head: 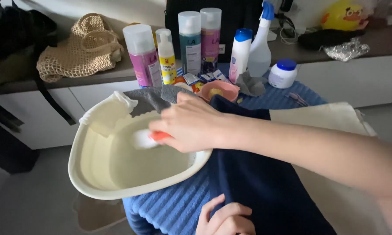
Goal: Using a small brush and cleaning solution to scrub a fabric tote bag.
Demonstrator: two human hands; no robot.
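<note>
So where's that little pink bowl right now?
The pink bowl sits near the middle of the head view, on the blue ribbed cover, just behind the right hand and in front of the row of bottles.

You are in a home room: tall plastic toiletry bottles (189,41), a beige woven net bag (80,48) on the long grey desk (378,43), white cabinets below.

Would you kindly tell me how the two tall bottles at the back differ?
The teal bottle stands left of the pink-purple bottle. The teal bottle's top sits slightly lower in the picture than the pink-purple bottle's. Both stand upright, side by side, with similar translucent white caps.
</note>
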